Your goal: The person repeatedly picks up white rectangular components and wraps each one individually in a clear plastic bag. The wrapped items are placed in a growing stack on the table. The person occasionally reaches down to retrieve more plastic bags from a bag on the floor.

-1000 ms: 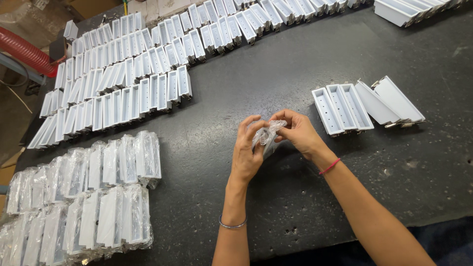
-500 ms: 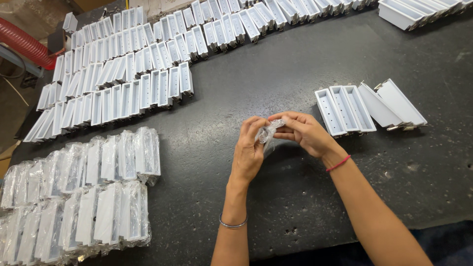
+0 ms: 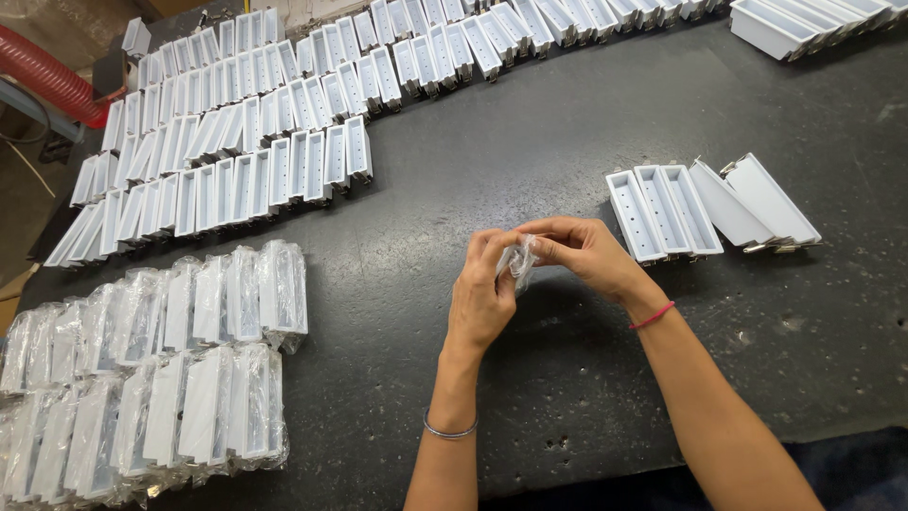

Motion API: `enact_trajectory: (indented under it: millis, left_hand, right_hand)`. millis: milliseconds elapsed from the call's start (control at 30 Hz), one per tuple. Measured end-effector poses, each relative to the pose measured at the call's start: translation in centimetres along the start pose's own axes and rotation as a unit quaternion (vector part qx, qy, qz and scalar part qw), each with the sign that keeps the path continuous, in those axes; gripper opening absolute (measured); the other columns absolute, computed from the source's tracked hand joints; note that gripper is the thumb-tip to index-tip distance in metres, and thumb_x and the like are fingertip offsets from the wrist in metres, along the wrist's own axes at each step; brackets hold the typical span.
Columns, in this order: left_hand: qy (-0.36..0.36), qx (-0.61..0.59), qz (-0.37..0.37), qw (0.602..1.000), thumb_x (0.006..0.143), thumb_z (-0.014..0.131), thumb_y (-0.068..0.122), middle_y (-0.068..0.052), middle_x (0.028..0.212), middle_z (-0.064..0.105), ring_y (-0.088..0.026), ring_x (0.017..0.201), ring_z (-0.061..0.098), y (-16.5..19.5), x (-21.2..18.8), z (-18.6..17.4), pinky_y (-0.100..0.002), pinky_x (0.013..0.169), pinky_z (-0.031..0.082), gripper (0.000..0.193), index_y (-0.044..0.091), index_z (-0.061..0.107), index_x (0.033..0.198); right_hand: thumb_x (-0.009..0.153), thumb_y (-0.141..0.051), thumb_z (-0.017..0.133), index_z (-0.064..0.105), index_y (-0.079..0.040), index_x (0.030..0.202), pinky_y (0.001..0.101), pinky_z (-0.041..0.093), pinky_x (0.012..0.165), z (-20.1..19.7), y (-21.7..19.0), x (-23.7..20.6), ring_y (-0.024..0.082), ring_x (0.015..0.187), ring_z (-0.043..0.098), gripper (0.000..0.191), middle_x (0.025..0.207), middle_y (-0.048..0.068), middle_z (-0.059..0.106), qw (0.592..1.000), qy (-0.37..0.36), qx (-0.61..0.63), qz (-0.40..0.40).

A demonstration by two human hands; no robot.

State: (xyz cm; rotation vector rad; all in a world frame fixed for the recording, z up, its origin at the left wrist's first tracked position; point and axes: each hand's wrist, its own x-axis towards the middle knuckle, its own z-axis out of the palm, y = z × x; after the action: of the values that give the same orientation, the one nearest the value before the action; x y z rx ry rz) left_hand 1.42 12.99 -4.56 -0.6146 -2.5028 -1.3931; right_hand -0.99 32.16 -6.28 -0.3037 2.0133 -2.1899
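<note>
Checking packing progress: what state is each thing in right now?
Small clear plastic bag: crumpled, held between both hands.
Left hand: pinching it.
Right hand: pinching it.
White rectangular trays by right hand: unwrapped.
White trays at left: bagged.

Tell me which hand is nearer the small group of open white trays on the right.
Right. The right hand sits just left of the open white trays, with a small gap. The left hand is farther left and lower; both pinch the clear plastic bag.
</note>
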Motion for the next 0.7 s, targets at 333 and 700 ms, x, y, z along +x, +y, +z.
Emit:
enact_trajectory:
  millis: [333,700]
  left_hand:
    - [-0.005,0.037,0.046,0.998,0.091,0.064,-0.003,-0.012,0.128,0.056,-0.034,0.1,0.071,1.3,-0.1,0.5,-0.042,0.078,0.062,0.05,0.02,0.053,0.134]
    - [-0.002,0.043,0.043,0.998,0.09,0.062,-0.003,-0.011,0.133,0.057,-0.035,0.101,0.071,1.2,0.0,0.9,-0.045,0.082,0.06,0.037,0.012,0.059,0.123]
  right_hand:
    - [0.095,-0.012,0.066,0.066,-0.002,0.116,0.0262,0.058,0.081,-0.3,0.5,-0.1,0.011,0.092,0.069,0.023,0.103,0.006,0.071,0.995,0.044,-0.085,-0.03]
    - [0.095,-0.012,0.065,0.067,-0.003,0.118,0.0281,0.057,0.081,-0.6,-0.5,-0.4,0.014,0.095,0.067,0.025,0.105,0.008,0.072,0.998,0.028,-0.05,0.02]
